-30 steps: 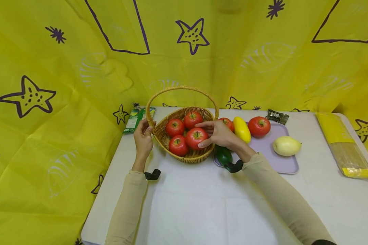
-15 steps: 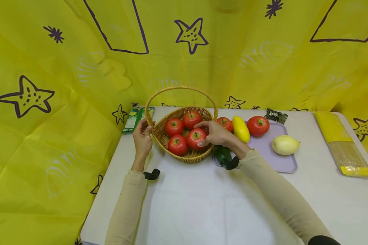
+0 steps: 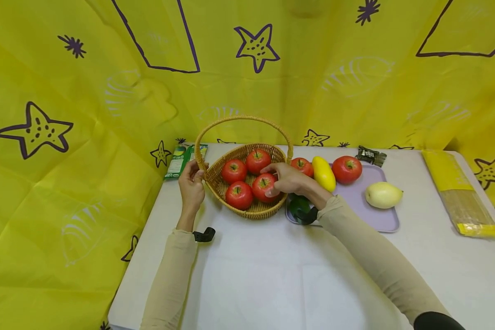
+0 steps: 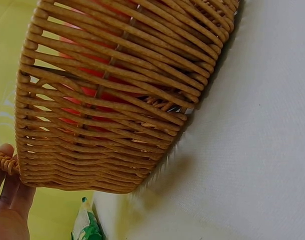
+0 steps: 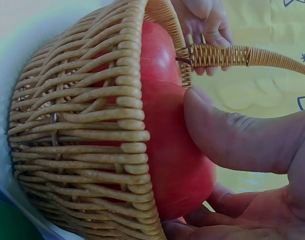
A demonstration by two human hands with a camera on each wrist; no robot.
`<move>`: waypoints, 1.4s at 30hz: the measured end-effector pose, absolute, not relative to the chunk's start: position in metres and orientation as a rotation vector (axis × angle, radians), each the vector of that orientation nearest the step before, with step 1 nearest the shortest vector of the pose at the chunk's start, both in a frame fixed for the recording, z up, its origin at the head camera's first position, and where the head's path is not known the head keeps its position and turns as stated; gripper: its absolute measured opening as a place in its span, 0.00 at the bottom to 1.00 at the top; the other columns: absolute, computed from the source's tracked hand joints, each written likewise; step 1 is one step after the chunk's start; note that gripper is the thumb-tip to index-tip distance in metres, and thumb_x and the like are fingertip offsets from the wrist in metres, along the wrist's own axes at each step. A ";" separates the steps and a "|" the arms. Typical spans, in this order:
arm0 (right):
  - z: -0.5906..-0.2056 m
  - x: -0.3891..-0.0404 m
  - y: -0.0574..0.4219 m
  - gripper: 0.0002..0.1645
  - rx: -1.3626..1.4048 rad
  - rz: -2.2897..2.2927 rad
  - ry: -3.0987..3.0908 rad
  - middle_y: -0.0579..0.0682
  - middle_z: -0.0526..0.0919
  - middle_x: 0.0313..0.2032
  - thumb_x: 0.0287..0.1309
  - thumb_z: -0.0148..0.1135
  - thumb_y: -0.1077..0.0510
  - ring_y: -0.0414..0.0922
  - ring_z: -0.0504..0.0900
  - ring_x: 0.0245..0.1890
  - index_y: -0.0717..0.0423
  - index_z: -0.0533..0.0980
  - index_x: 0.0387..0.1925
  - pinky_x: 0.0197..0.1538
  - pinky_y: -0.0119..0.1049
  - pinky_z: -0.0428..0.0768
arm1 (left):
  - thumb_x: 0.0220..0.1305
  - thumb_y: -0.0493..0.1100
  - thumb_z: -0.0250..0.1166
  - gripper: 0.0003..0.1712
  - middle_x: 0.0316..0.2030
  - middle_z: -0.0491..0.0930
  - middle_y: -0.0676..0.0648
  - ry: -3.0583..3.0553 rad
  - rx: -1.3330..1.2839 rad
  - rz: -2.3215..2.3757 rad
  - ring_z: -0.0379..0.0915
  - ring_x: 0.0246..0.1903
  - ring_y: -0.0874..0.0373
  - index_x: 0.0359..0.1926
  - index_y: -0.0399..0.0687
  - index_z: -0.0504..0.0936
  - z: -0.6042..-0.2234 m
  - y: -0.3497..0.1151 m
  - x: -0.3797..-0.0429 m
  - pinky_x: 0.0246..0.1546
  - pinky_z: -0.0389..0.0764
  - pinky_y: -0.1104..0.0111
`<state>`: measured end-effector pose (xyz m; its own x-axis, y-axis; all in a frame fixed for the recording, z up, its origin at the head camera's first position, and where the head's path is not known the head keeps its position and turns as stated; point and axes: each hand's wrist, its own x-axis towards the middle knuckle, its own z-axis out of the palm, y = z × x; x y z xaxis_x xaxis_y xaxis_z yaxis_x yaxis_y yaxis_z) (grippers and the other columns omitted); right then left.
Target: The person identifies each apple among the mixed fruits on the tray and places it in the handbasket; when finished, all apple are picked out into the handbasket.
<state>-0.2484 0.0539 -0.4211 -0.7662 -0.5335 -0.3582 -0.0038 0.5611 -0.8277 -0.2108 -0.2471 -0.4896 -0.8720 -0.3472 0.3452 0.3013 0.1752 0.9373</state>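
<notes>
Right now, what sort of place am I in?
Probably a staged indoor tabletop setup: a yellow starfish-print backdrop hangs behind a white table bearing a wicker basket of red apples.

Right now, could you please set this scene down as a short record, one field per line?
Left hand: grips the handle near its left base
Right hand: thumb and fingers round a red apple
Wicker basket: contains that apple and three others
Lilac tray: right of the basket, pale fruit on it
Green packet: on the table, left of the basket
Yellow packet: right of the tray
</notes>
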 end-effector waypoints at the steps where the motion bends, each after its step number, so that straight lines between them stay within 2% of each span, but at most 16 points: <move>1: -0.421 -0.248 0.054 0.42 -0.428 -1.161 2.205 0.61 0.77 0.66 0.53 0.74 0.69 0.55 0.74 0.59 0.58 0.73 0.70 0.68 0.49 0.74 | 0.75 0.25 0.57 0.16 0.50 0.85 0.26 -1.970 0.039 -1.746 0.80 0.51 0.39 0.59 0.30 0.81 -0.490 -0.247 -0.211 0.46 0.78 0.76; 10: -0.425 -0.249 0.053 0.42 -0.533 -1.091 2.270 0.63 0.78 0.64 0.51 0.77 0.69 0.55 0.76 0.57 0.60 0.72 0.69 0.65 0.48 0.77 | 0.76 0.26 0.56 0.16 0.52 0.84 0.25 -1.985 0.044 -1.745 0.79 0.54 0.36 0.61 0.30 0.80 -0.488 -0.247 -0.212 0.47 0.78 0.77; 21: -0.425 -0.246 0.047 0.42 -0.582 -0.897 2.381 0.62 0.78 0.63 0.48 0.81 0.64 0.55 0.76 0.59 0.59 0.74 0.65 0.66 0.50 0.78 | 0.76 0.26 0.56 0.16 0.51 0.84 0.26 -1.977 0.047 -1.764 0.80 0.50 0.56 0.61 0.29 0.80 -0.486 -0.245 -0.211 0.49 0.80 0.75; 28: -0.423 -0.245 0.046 0.43 -0.653 -0.812 2.431 0.60 0.82 0.59 0.44 0.85 0.59 0.55 0.79 0.58 0.57 0.74 0.63 0.65 0.50 0.79 | 0.76 0.26 0.57 0.17 0.51 0.85 0.27 -1.983 0.053 -1.754 0.81 0.51 0.53 0.61 0.30 0.80 -0.486 -0.246 -0.210 0.48 0.80 0.74; 38: -0.422 -0.239 0.047 0.44 -0.767 -0.645 2.449 0.61 0.83 0.59 0.56 0.80 0.50 0.56 0.80 0.59 0.57 0.69 0.69 0.65 0.52 0.79 | 0.76 0.25 0.56 0.17 0.52 0.85 0.27 -1.995 0.050 -1.739 0.81 0.50 0.55 0.61 0.30 0.80 -0.487 -0.244 -0.210 0.50 0.80 0.76; 42: -0.420 -0.238 0.049 0.42 -0.762 -0.648 2.444 0.60 0.83 0.59 0.61 0.76 0.47 0.56 0.81 0.58 0.58 0.69 0.70 0.65 0.52 0.79 | 0.76 0.25 0.56 0.17 0.52 0.85 0.28 -1.999 0.048 -1.729 0.81 0.52 0.49 0.61 0.30 0.80 -0.489 -0.245 -0.209 0.49 0.80 0.76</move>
